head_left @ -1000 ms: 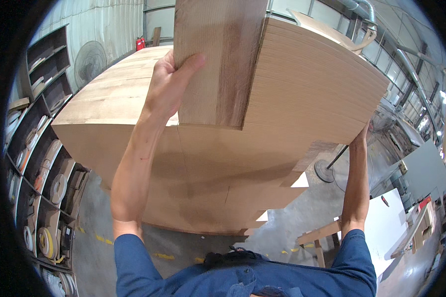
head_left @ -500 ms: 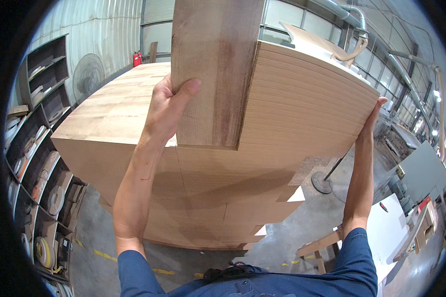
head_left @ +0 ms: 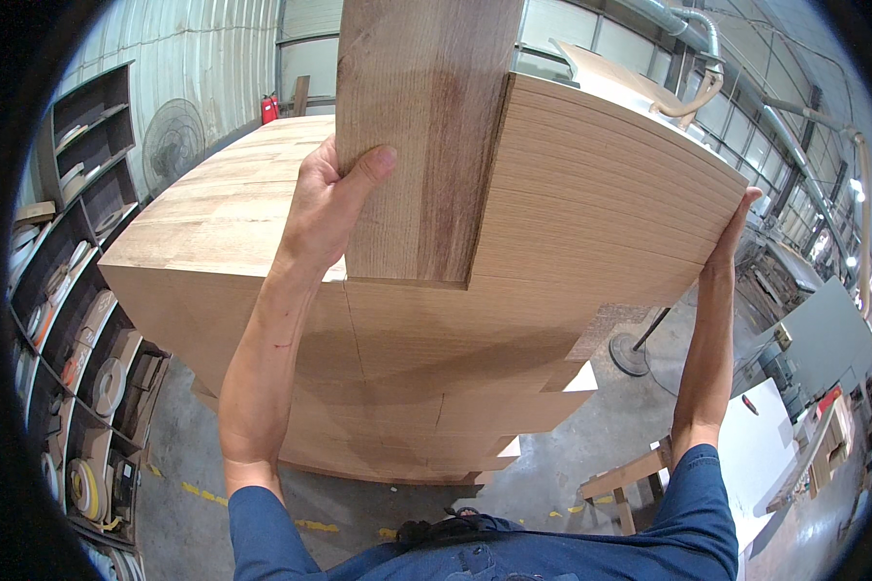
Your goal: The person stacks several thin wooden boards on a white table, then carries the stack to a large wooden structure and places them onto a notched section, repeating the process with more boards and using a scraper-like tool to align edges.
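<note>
Wooden board, one; hands, two

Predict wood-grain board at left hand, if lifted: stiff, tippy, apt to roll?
The wood-grain board is probably stiff: its edges look straight. It may tip, since the left hand grips one long edge and the board runs out of the picture above. Being flat, it should hardly roll.

Light is bright, edges bend, far right seems blurred
</note>
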`<control>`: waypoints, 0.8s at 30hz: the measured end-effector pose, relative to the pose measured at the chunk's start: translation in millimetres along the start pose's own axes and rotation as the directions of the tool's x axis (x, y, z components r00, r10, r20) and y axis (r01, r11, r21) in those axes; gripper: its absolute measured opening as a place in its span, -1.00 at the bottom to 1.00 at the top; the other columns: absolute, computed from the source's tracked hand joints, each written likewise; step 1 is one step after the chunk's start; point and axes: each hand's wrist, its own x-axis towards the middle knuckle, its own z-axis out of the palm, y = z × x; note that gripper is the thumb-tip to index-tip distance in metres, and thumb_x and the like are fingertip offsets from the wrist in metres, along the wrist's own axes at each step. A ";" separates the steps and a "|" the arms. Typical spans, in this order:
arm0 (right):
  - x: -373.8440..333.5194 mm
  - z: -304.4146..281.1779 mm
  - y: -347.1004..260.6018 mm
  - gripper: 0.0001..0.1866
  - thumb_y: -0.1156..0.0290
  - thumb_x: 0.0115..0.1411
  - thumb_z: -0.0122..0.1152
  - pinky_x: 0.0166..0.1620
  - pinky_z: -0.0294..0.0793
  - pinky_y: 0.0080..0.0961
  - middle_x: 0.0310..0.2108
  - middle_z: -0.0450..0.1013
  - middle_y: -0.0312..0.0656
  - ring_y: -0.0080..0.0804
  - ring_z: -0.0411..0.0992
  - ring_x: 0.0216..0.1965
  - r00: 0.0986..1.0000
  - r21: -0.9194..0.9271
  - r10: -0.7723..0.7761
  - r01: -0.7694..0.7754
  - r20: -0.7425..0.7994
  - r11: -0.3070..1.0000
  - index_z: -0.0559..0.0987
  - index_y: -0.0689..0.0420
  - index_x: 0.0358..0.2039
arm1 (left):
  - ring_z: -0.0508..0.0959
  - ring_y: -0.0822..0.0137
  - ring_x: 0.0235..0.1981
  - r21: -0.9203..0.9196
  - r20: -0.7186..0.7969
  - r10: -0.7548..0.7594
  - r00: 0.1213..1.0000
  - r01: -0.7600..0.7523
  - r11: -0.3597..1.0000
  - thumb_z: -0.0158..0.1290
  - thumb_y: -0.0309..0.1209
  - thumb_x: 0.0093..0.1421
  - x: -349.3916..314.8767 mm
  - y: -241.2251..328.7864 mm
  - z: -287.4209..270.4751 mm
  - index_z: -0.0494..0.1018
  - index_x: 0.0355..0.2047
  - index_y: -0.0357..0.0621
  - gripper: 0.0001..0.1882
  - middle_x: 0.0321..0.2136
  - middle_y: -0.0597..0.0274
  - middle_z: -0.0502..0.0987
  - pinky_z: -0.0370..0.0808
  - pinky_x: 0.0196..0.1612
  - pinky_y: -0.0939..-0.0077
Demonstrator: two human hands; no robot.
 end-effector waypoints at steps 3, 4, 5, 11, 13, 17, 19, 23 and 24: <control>3.4 -0.4 2.7 -0.07 -0.51 0.19 -0.27 0.11 0.37 -0.26 0.03 0.41 -0.07 -0.30 0.36 0.06 0.998 0.026 0.046 -0.045 -0.042 0.999 0.45 0.16 0.06 | 0.59 0.49 -0.24 0.001 0.024 0.025 0.999 -0.025 1.000 0.21 -0.20 0.23 1.0 -1.3 -2.5 0.46 -0.09 -0.27 -0.60 -0.31 0.17 0.60 0.57 -0.18 0.61; 4.5 -0.9 4.2 -0.08 -0.50 0.20 -0.26 0.10 0.39 -0.26 0.02 0.41 -0.07 -0.30 0.37 0.05 0.998 0.035 0.051 -0.050 -0.040 0.998 0.45 0.17 0.06 | 0.59 0.49 -0.24 -0.003 0.010 0.021 1.000 -0.021 1.000 0.20 -0.20 0.23 0.2 0.2 -1.3 0.46 -0.09 -0.27 -0.60 -0.31 0.17 0.59 0.57 -0.19 0.61; 6.2 -2.4 4.9 -0.09 -0.50 0.21 -0.26 0.09 0.40 -0.26 0.01 0.42 -0.07 -0.30 0.38 0.04 0.998 0.040 0.054 -0.052 -0.039 0.998 0.45 0.17 0.05 | 0.59 0.49 -0.24 -0.012 -0.003 0.018 1.000 -0.018 1.000 0.20 -0.19 0.23 0.1 0.7 2.0 0.46 -0.09 -0.27 -0.59 -0.31 0.17 0.59 0.57 -0.19 0.62; 8.7 -7.2 6.1 0.05 -0.52 0.18 -0.24 0.12 0.36 -0.08 0.18 0.24 0.18 -0.10 0.28 0.18 0.999 0.005 0.029 -0.029 0.033 1.000 0.27 0.27 0.24 | 0.59 0.47 -0.24 0.026 0.007 0.008 1.000 -0.008 1.000 0.21 -0.16 0.22 -1.3 -1.4 -1.0 0.44 -0.06 -0.29 -0.54 -0.32 0.14 0.58 0.57 -0.18 0.60; 10.6 -8.0 3.4 0.01 -0.51 0.19 -0.25 0.10 0.38 -0.14 0.13 0.29 0.09 -0.18 0.32 0.13 0.999 0.021 0.012 -0.013 0.032 1.000 0.31 0.24 0.20 | 0.59 0.46 -0.24 0.037 0.006 0.012 1.000 -0.012 0.999 0.21 -0.16 0.22 -0.2 0.7 -0.6 0.44 -0.06 -0.30 -0.53 -0.32 0.13 0.58 0.56 -0.17 0.59; -6.9 12.4 -3.5 -0.02 -0.52 0.19 -0.28 0.08 0.40 -0.25 0.07 0.37 -0.05 -0.28 0.37 0.06 0.999 0.017 0.023 -0.023 -0.022 1.000 0.36 0.20 0.15 | 0.58 0.44 -0.22 0.056 -0.004 0.000 1.000 0.000 0.998 0.22 -0.16 0.21 -1.7 -0.2 0.4 0.42 -0.04 -0.31 -0.51 -0.30 0.10 0.58 0.56 -0.15 0.60; -9.0 13.4 -5.5 0.02 -0.53 0.18 -0.30 0.12 0.39 -0.23 0.11 0.34 0.00 -0.25 0.34 0.11 0.999 0.028 0.039 -0.039 0.001 0.999 0.31 0.23 0.20 | 0.58 0.44 -0.21 0.075 -0.013 -0.006 1.000 0.007 0.997 0.22 -0.17 0.21 -2.2 2.2 0.1 0.42 -0.04 -0.32 -0.51 -0.29 0.10 0.58 0.55 -0.15 0.61; -2.6 6.6 -3.4 0.08 -0.55 0.16 -0.31 0.17 0.34 -0.21 0.15 0.31 0.02 -0.23 0.29 0.16 0.996 0.068 0.051 -0.056 0.070 0.996 0.27 0.27 0.25 | 0.58 0.47 -0.20 0.030 -0.012 0.003 1.000 -0.003 1.000 0.23 -0.19 0.22 0.2 0.1 2.4 0.42 -0.02 -0.33 -0.51 -0.26 0.14 0.59 0.54 -0.16 0.62; -3.3 8.4 -4.0 0.09 -0.56 0.15 -0.32 0.17 0.32 -0.20 0.15 0.31 -0.01 -0.24 0.28 0.15 0.996 0.075 0.063 -0.067 0.065 0.995 0.28 0.28 0.24 | 0.57 0.49 -0.21 0.011 -0.008 0.005 1.000 -0.005 1.000 0.24 -0.20 0.21 0.3 0.2 1.1 0.42 -0.02 -0.33 -0.51 -0.26 0.16 0.59 0.54 -0.16 0.62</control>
